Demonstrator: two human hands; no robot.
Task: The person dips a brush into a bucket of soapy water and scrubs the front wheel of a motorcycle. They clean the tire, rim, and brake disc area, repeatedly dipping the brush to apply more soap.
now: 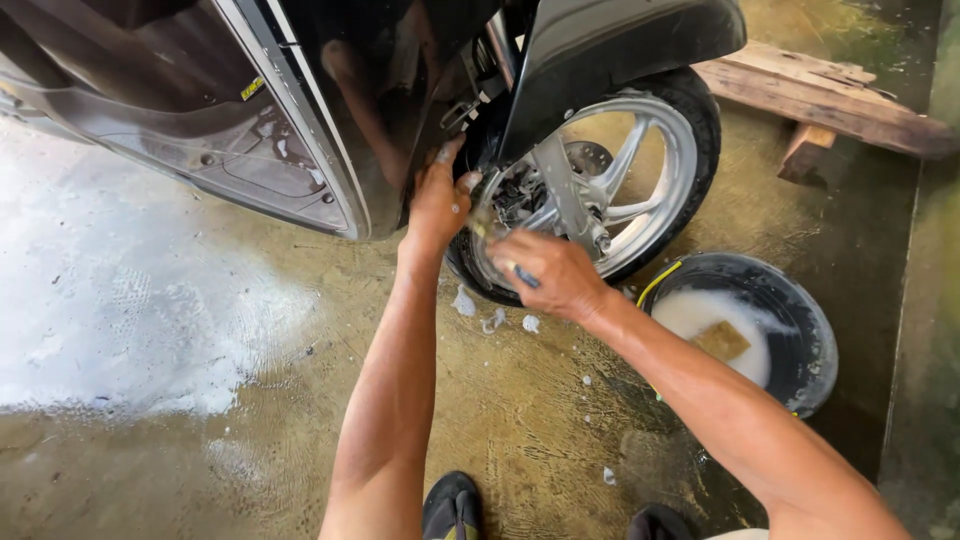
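The left hand [438,205] pressed against the edge of the black scooter body [340,110], fingers spread, its grip closed on nothing I could make out. The right hand [550,272] was closed around a small brush [524,277], held against the silver front wheel [610,180] near the hub. A black bucket [812,330] of soapy water with a sponge [722,341] stood just beside the wheel on the wet floor [160,330].

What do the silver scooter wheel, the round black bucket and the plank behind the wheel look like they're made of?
The silver spoked wheel looks like cast metal with a satin sheen, ringed by a matt black rubber tyre. The round black bucket seems plastic or rubber; its wet wall is dull. The rough brown plank is weathered bare wood, grain showing.
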